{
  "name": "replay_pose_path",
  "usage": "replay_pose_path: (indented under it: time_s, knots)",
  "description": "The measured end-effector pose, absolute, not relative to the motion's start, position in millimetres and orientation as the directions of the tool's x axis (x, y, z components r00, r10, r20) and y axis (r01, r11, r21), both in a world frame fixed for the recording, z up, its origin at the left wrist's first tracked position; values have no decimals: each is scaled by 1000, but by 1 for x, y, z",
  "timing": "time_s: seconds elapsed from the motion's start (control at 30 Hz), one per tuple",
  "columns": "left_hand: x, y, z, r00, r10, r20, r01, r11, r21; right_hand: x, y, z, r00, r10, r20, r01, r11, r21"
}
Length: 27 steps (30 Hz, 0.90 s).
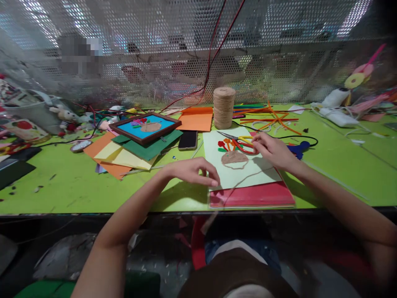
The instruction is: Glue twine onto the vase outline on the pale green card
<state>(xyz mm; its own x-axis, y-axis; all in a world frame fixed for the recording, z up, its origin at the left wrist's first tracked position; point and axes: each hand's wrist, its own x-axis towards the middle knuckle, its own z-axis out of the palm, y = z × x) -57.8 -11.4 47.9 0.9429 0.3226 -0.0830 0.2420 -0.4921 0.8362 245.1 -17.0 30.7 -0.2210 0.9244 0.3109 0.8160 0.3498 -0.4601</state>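
Note:
My right hand (269, 150) has its fingers closed at the handles of a pair of scissors (245, 143) with yellow and orange-red grips, their blades pointing left over a pale green sheet (217, 167). On that sheet is a flower-pot picture: a brown twine pot (235, 159), its lower part only outlined, under red and orange flowers (228, 144). A loose strand of twine (245, 179) trails from it towards the front edge. My left hand (198, 170) is by the sheet's left edge, fingers apart and loosely bent, holding nothing visible. A red book (254, 195) lies beneath the sheet.
Behind the sheet stands a twine spool (223, 108), near orange pipe cleaners (276, 117). Further left are a phone (187, 140), coloured papers (149, 145) and a framed flower picture (145, 127). A blue glue gun (298, 149) and its cord lie right of my right hand.

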Motion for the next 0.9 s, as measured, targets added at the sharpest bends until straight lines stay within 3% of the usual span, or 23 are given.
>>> replay_pose_path:
  time_s: [0.1, 0.3, 0.47, 0.6, 0.9]
  knots:
    - [-52, -8, 38, 881, 457, 124, 256, -679, 688, 240, -20, 27, -369, 896, 245, 794, 442, -419]
    - [-40, 5, -4, 821, 545, 172, 473, -817, 331, 215, -16, 19, -527, 823, 213, 690, 560, -458]
    - [-38, 7, -19, 822, 520, 231, 507, -854, 120, 201, -13, 10, -466, 843, 268, 732, 538, -418]
    - [-39, 8, -20, 821, 507, 262, 509, -858, 69, 197, -16, -3, -398, 827, 397, 724, 548, -419]
    - [-39, 8, -25, 843, 431, 322, 460, -888, -16, 200, -16, -11, -382, 780, 496, 692, 597, -406]
